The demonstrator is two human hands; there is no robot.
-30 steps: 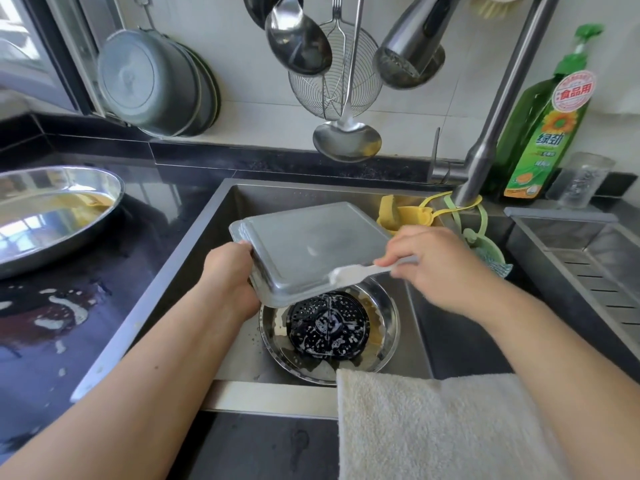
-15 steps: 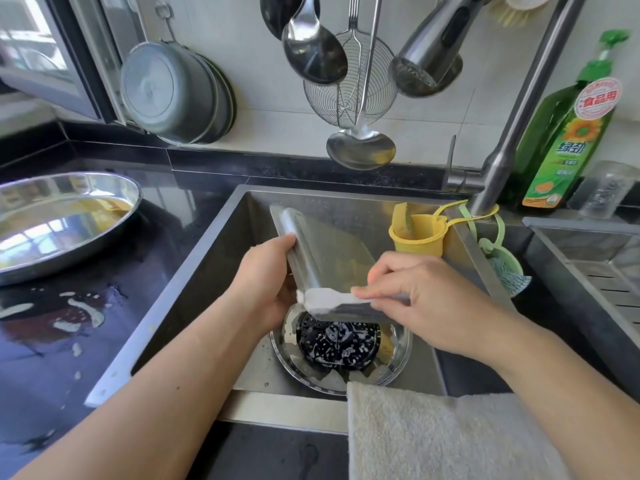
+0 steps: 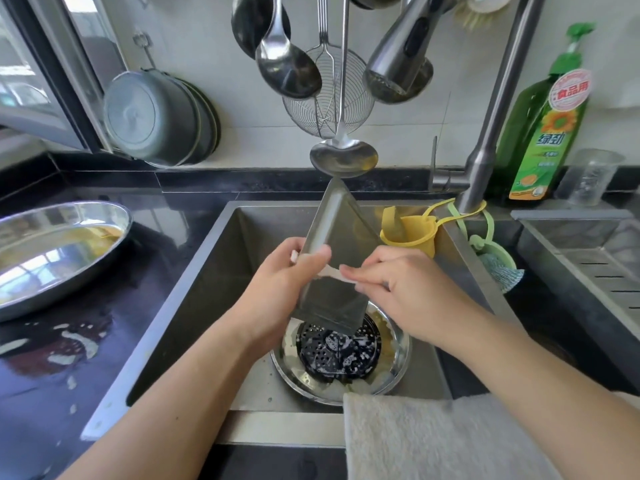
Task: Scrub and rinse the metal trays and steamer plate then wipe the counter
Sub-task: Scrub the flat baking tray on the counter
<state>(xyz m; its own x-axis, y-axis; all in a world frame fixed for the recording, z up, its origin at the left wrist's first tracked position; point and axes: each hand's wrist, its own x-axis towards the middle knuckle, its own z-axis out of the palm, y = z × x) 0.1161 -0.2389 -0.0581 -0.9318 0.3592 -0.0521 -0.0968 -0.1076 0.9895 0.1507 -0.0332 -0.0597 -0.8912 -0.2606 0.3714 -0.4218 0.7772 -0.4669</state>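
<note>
**Rectangular tray held on edge over the sink for scrubbing**

The left hand (image 3: 294,271) grasps the rectangular metal tray (image 3: 337,265) by its long side, with the thumb on the near face and the other fingers hidden behind. The tray stands steeply tilted, its far corner pointing up toward the hanging ladle (image 3: 343,157) and its low corner just above the perforated steamer plate (image 3: 337,349). Probably it is held like this so that dirty water runs down into the sink (image 3: 207,289) and does not reach the counter.

The fingers of the right hand (image 3: 405,289) are curled and pinch a thin white scrubbing tool (image 3: 334,273), whose tip lies against the tray between the two hands. Whether it is a brush or a scraper is not clear.

Below the fingers, the steamer plate sits inside a round metal dish (image 3: 394,362) with foam on it, seemingly waiting for its rinse. Far to the left of the left hand, an oval tray (image 3: 59,251) with yellowish residue rests on the wet black counter (image 3: 52,375), not yet washed. A pale towel (image 3: 433,438) hangs over the front rim of the sink, under the right forearm.
</note>
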